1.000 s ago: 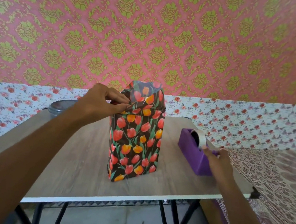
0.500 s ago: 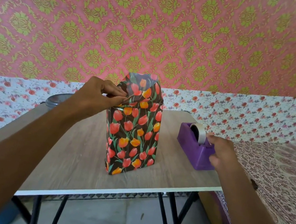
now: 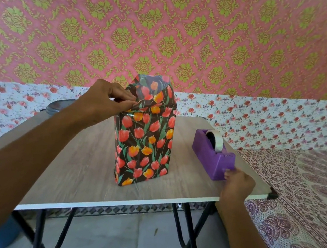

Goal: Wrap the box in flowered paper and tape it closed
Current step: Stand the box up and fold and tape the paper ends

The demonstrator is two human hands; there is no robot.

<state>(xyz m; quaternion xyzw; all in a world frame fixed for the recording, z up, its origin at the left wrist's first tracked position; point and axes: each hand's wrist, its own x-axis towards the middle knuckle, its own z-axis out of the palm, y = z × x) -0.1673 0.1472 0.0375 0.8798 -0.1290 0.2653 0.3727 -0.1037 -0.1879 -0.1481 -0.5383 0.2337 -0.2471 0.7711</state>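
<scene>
While our left hand (image 3: pixel 105 104) pinches the paper (image 3: pixel 141 104) flap on top of the box (image 3: pixel 144 146), our right hand (image 3: pixel 237 184) curls at the tape holder (image 3: pixel 211 153), maybe holding tape; the top is not taped yet.

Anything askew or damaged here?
Nothing damaged or spilled. The box stands upright; its top paper sticks up unfolded, left hand pinching a fold. The dispenser sits close to the table's near edge.

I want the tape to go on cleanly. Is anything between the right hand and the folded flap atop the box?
Nothing visible does. Only bare table lies between the right hand and the wrapped box; the tape dispenser sits beyond that hand, off the path. The left hand pinches the flap from the box's left side.
</scene>
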